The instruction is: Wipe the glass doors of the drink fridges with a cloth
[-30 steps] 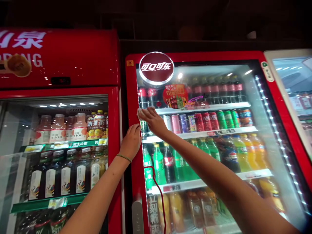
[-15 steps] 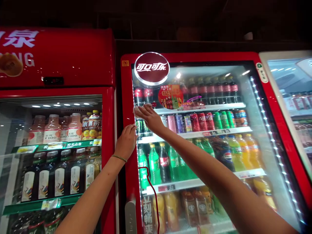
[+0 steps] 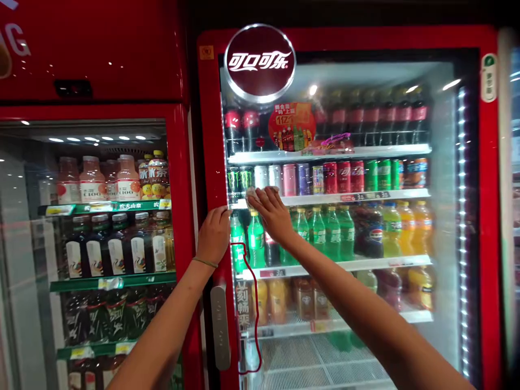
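Observation:
My right hand (image 3: 272, 214) presses a small white cloth (image 3: 254, 195) against the glass door (image 3: 439, 227) of a red Coca-Cola cooler, level with the shelf edge under the cans. My left hand (image 3: 213, 235) lies flat on the door's red left frame (image 3: 211, 135), beside the glass, holding nothing. A thin band circles my left wrist. A silver door handle (image 3: 220, 327) sits just below that hand. Behind the glass stand rows of bottled soft drinks (image 3: 333, 233) and cans (image 3: 320, 179).
A red Nongfu Spring cooler (image 3: 89, 54) with a glass door stands to the left, stocked with bottled drinks. A round Coca-Cola sign (image 3: 260, 62) tops the door. A red cord (image 3: 254, 303) loops down near the handle. Another cooler edge shows at far right.
The view has come closer to the door and tilted lower. My right hand and the cloth have slid down the glass, from the upper shelf to the shelf under the cans.

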The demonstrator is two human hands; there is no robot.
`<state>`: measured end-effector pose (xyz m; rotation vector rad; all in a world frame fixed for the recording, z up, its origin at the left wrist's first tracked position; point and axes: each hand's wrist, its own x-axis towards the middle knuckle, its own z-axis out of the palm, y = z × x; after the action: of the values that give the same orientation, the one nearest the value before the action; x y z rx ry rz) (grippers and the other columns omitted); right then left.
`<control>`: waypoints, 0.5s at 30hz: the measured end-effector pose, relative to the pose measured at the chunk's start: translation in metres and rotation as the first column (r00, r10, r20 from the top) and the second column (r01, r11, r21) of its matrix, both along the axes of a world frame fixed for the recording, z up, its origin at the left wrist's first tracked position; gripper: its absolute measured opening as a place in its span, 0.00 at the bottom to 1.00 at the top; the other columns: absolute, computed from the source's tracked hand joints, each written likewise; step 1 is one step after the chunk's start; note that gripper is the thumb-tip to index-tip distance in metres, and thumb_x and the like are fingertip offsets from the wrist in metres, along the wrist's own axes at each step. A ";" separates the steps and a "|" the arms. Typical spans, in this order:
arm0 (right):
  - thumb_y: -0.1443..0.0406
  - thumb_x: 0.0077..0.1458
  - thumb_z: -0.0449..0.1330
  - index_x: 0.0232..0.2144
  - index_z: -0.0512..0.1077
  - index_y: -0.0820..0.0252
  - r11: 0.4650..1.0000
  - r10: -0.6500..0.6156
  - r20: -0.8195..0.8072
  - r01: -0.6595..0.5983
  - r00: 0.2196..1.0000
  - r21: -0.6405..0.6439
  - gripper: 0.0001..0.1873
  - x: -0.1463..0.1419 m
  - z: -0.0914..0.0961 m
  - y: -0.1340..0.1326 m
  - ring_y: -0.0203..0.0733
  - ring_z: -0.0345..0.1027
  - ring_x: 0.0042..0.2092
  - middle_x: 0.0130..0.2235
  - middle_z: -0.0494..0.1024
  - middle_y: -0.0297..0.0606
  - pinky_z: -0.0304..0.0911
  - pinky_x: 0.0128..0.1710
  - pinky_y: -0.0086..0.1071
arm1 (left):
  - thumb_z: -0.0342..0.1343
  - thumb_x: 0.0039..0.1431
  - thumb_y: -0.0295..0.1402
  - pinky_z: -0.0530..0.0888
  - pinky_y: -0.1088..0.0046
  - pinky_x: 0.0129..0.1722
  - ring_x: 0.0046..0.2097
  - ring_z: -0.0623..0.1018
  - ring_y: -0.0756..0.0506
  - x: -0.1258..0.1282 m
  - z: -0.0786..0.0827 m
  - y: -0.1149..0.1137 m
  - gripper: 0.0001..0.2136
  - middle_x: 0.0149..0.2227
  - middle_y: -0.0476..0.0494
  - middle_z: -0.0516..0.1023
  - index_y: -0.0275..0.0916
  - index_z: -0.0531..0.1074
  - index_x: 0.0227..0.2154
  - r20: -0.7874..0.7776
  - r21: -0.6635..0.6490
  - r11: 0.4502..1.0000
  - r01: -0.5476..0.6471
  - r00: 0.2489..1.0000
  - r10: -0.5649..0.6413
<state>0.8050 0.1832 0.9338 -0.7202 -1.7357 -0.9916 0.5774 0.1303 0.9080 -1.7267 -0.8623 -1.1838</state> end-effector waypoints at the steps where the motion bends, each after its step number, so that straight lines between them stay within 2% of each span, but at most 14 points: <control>1: 0.77 0.65 0.50 0.71 0.58 0.40 1.000 0.006 0.051 -0.006 0.999 -0.008 0.39 -0.006 0.005 -0.001 0.47 0.43 0.76 0.73 0.59 0.27 0.48 0.76 0.53 | 0.48 0.69 0.26 0.74 0.54 0.60 0.57 0.74 0.37 0.000 -0.004 0.000 0.15 0.54 0.34 0.77 0.34 0.73 0.54 0.017 0.000 1.000 -0.003 1.000 0.003; 3: 0.77 0.65 0.50 0.70 0.61 0.41 1.000 0.012 0.060 -0.011 0.998 -0.011 0.37 -0.003 0.018 -0.001 0.46 0.44 0.76 0.73 0.60 0.27 0.48 0.76 0.51 | 0.49 0.70 0.27 0.75 0.55 0.59 0.55 0.75 0.38 0.001 -0.011 0.000 0.14 0.53 0.34 0.77 0.35 0.73 0.54 0.051 0.000 1.000 -0.006 0.999 0.006; 5: 0.77 0.66 0.48 0.70 0.62 0.42 1.000 0.019 -0.068 -0.018 0.997 0.010 0.36 0.011 0.016 0.000 0.47 0.46 0.75 0.72 0.61 0.27 0.51 0.75 0.52 | 0.49 0.70 0.28 0.75 0.55 0.58 0.54 0.75 0.38 0.001 -0.018 -0.001 0.14 0.53 0.35 0.76 0.36 0.73 0.54 0.076 -0.006 1.000 -0.003 0.997 0.004; 7: 0.77 0.66 0.45 0.71 0.60 0.44 0.998 0.038 -0.269 -0.025 0.962 0.053 0.36 0.021 -0.011 -0.002 0.48 0.48 0.75 0.72 0.62 0.30 0.55 0.73 0.56 | 0.49 0.70 0.28 0.75 0.55 0.58 0.54 0.75 0.38 0.000 -0.025 -0.001 0.15 0.53 0.35 0.76 0.37 0.72 0.55 0.086 -0.020 1.000 0.008 0.996 -0.006; 9: 0.76 0.66 0.45 0.71 0.59 0.46 0.997 0.055 -0.410 -0.028 0.911 0.072 0.35 0.017 -0.053 -0.007 0.50 0.51 0.74 0.70 0.64 0.34 0.58 0.70 0.58 | 0.49 0.70 0.28 0.75 0.55 0.58 0.54 0.75 0.38 -0.001 -0.032 -0.002 0.15 0.52 0.35 0.75 0.37 0.72 0.56 0.087 -0.039 0.999 0.017 0.996 -0.014; 11: 0.75 0.67 0.48 0.69 0.64 0.47 0.998 0.060 -0.363 -0.054 0.930 0.028 0.33 0.000 -0.084 -0.014 0.51 0.53 0.73 0.69 0.67 0.37 0.61 0.69 0.57 | 0.50 0.70 0.29 0.75 0.55 0.57 0.53 0.75 0.38 -0.003 -0.038 -0.003 0.16 0.51 0.34 0.75 0.37 0.71 0.58 0.096 -0.061 0.998 0.018 0.995 -0.012; 12: 0.74 0.66 0.49 0.66 0.67 0.47 0.998 0.063 -0.277 -0.068 0.959 -0.009 0.31 -0.010 -0.091 -0.017 0.51 0.55 0.73 0.68 0.68 0.37 0.62 0.68 0.55 | 0.50 0.70 0.30 0.75 0.54 0.57 0.53 0.75 0.38 -0.004 -0.040 -0.003 0.17 0.51 0.34 0.74 0.38 0.70 0.59 0.109 -0.072 0.997 0.018 0.994 -0.010; 13: 0.74 0.66 0.51 0.64 0.70 0.47 0.996 0.065 -0.185 -0.074 0.981 -0.044 0.29 -0.020 -0.090 -0.019 0.51 0.56 0.72 0.68 0.69 0.37 0.62 0.68 0.54 | 0.51 0.70 0.30 0.75 0.53 0.57 0.53 0.74 0.38 -0.004 -0.043 -0.003 0.18 0.51 0.34 0.74 0.38 0.69 0.60 0.126 -0.083 0.996 0.022 0.992 -0.011; 15: 0.73 0.66 0.54 0.60 0.74 0.46 0.996 0.055 -0.088 -0.061 0.995 -0.068 0.26 -0.031 -0.074 -0.020 0.53 0.60 0.69 0.67 0.70 0.38 0.63 0.66 0.53 | 0.52 0.69 0.31 0.74 0.52 0.59 0.55 0.74 0.37 -0.006 -0.046 -0.002 0.20 0.52 0.34 0.73 0.38 0.67 0.62 0.158 -0.105 0.994 0.039 0.987 -0.022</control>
<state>0.7737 0.1631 0.8594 -0.7427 -1.7145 -0.8510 0.5715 0.1283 0.8624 -1.7552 -1.0136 -1.3292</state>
